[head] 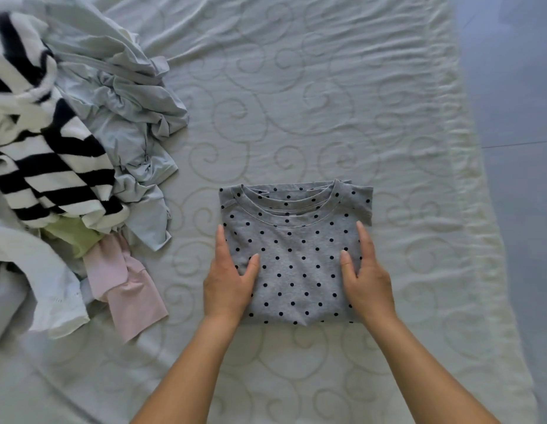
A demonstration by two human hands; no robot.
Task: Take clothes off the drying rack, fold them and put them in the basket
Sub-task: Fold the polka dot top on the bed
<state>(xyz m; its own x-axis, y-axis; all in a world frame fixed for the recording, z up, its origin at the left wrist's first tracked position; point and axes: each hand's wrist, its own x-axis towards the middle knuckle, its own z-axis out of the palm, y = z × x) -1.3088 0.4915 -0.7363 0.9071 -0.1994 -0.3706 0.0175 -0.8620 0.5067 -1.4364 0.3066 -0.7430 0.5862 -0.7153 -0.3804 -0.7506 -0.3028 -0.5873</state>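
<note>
A grey shirt with dark polka dots (pixel 296 252) lies folded into a neat rectangle on the bed, collar pointing away from me. My left hand (pixel 227 280) lies along its left edge with straight fingers, thumb resting on top of the fabric. Along the right edge my right hand (pixel 365 276) mirrors it, fingers straight and thumb on the cloth. Neither the drying rack nor the basket is in view.
A heap of unfolded clothes fills the left side: a black-and-white striped garment (pixel 43 154), pale blue items (pixel 128 117), a green piece (pixel 73 234) and a pink one (pixel 128 289). The pale patterned bedspread (pixel 296 102) ends at the right, beside grey floor (pixel 516 117).
</note>
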